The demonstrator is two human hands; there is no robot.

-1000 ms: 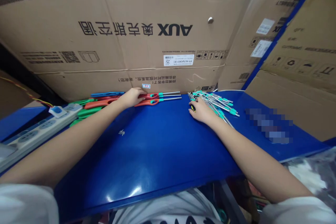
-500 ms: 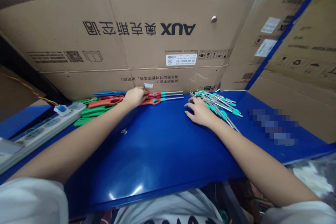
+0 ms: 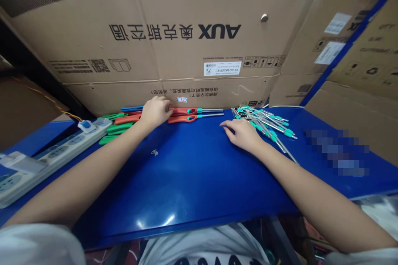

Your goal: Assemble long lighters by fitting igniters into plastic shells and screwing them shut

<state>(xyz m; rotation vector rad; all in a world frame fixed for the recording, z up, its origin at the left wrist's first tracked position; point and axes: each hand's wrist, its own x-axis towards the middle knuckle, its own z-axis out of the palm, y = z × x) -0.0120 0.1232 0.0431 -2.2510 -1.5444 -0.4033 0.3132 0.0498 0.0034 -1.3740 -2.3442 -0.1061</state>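
My left hand [image 3: 155, 112] rests over the row of gas lighters at the back left of the blue table, fingers bent and thumb apart from them. Red-handled lighters [image 3: 183, 119] stick out to the right of it, their metal tubes pointing right; I see no firm grip. Orange and green handles [image 3: 120, 128] and a blue handle [image 3: 129, 109] show left of the wrist. My right hand [image 3: 242, 133] lies beside a heap of metal lighter tubes with turquoise parts [image 3: 273, 126]. Its index finger and thumb point left, apart, with nothing seen between them; the other fingers are partly hidden.
A large cardboard sheet [image 3: 174, 62] walls off the back of the blue table [image 3: 186, 178], and more cardboard [image 3: 367, 103] stands at the right. On the left lies a white power strip [image 3: 62, 151] with plugs. A blurred patch [image 3: 338, 151] covers something at the right.
The view has shifted, moving the scene rightward. My left hand has drawn back left along the lighters. The right hand's fingers have drawn in and come off the heap's near end.
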